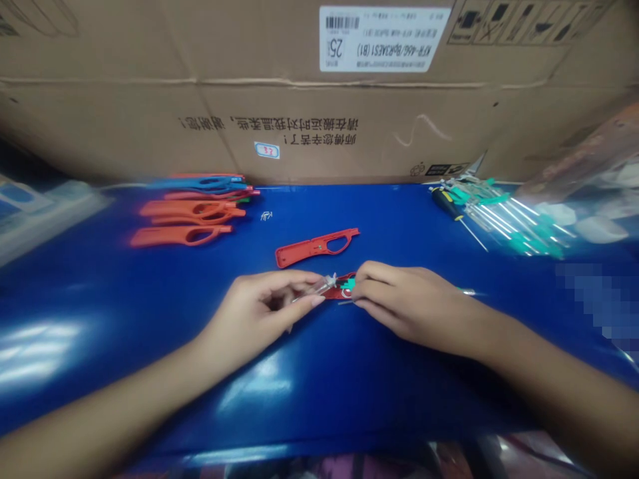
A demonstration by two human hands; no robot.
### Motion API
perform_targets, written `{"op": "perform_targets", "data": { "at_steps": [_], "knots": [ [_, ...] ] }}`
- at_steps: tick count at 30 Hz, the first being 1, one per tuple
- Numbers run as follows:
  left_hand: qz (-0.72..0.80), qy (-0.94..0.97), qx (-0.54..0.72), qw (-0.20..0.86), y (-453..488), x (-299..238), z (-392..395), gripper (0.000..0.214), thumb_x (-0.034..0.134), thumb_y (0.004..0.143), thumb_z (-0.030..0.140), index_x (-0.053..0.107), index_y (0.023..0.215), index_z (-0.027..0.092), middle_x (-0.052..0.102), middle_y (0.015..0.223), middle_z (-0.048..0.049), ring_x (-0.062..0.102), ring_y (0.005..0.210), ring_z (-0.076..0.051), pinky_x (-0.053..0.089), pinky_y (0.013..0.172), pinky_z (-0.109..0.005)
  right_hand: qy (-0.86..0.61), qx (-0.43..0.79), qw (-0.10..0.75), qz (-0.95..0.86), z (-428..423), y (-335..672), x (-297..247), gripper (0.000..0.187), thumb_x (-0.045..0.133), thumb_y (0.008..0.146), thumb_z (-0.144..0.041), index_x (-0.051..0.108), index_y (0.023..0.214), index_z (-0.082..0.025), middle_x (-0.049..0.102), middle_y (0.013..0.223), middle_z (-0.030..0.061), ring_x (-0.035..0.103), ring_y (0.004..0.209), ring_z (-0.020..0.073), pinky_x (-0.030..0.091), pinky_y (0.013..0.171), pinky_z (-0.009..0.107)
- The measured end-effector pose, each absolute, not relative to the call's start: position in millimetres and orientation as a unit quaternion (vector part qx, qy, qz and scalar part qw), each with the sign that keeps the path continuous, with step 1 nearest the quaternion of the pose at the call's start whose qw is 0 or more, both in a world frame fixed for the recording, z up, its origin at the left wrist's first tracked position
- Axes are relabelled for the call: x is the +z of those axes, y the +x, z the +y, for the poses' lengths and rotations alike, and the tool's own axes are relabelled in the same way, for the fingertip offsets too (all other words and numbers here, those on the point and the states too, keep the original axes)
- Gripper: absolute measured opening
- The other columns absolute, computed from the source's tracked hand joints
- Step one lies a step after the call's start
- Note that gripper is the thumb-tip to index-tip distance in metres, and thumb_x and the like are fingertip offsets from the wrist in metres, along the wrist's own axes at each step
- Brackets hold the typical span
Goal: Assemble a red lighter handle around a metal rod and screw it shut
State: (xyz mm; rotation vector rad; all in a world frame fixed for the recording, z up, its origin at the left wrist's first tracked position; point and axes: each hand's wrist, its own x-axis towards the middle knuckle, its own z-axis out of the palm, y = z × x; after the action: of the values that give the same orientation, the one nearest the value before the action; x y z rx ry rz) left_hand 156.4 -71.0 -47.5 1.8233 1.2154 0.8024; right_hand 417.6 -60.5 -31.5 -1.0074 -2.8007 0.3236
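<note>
Between the thumb and fingers of my left hand (269,299) is a clear plastic tube, seemingly a lighter's fuel tank (319,286), its fitted end pointing right. My right hand (389,293) is closed in a pinch over a green part (348,285) at the tube's end. A red lighter shell half (335,295) lies under both hands, mostly hidden by them. A thin metal end (469,291) shows beyond my right hand. Just behind the hands, another red shell half (304,253) rests on the table with its hollow side up.
Orange, red and blue lighter shells (187,234) are stacked at the back left, beside small white bits (266,216). At the back right lie a black-and-yellow screwdriver (449,205) and many metal rods with green parts (499,213). A cardboard box (200,133) walls off the blue table's (200,412) far edge.
</note>
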Motion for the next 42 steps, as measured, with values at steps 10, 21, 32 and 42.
{"op": "perform_targets", "data": {
  "at_steps": [10,21,32,42],
  "knots": [
    [0.453,0.757,0.330,0.336,154,-45,-70,0.019,0.071,0.090,0.029,0.080,0.106,0.023,0.079,0.095,-0.0028,0.062,0.060,-0.008,0.049,0.054,-0.019,-0.443,0.323,0.239,-0.801,-54,412,-35,0.004,0.060,0.091,-0.024,0.063,0.090,-0.021,0.055,0.060,-0.0057,0.050,0.052,0.0091,0.038,0.051,0.024],
    [0.454,0.752,0.332,0.343,153,-49,-68,0.020,0.071,0.090,0.027,0.079,0.109,0.026,0.078,0.106,-0.0033,0.072,0.081,-0.015,0.057,0.066,-0.023,-0.458,0.457,0.258,-0.718,-54,406,-40,0.013,0.063,0.092,-0.029,0.071,0.093,-0.018,0.057,0.059,-0.0047,0.051,0.046,0.0065,0.040,0.045,0.020],
    [0.458,0.719,0.340,0.399,154,-50,-66,0.021,0.073,0.089,0.031,0.079,0.108,0.027,0.079,0.110,-0.0020,0.074,0.090,-0.017,0.059,0.076,-0.026,-0.389,0.369,0.266,-0.801,-54,405,-38,0.020,0.057,0.097,-0.021,0.077,0.102,-0.020,0.068,0.087,0.0021,0.054,0.066,0.0077,0.039,0.055,0.021],
    [0.455,0.728,0.327,0.395,154,-51,-67,0.020,0.071,0.091,0.031,0.078,0.109,0.029,0.079,0.106,-0.0006,0.072,0.086,-0.016,0.056,0.073,-0.026,-0.398,0.384,0.273,-0.787,-53,406,-40,0.018,0.061,0.095,-0.025,0.076,0.097,-0.016,0.063,0.080,0.0002,0.048,0.058,0.0055,0.036,0.049,0.020]
  ]
}}
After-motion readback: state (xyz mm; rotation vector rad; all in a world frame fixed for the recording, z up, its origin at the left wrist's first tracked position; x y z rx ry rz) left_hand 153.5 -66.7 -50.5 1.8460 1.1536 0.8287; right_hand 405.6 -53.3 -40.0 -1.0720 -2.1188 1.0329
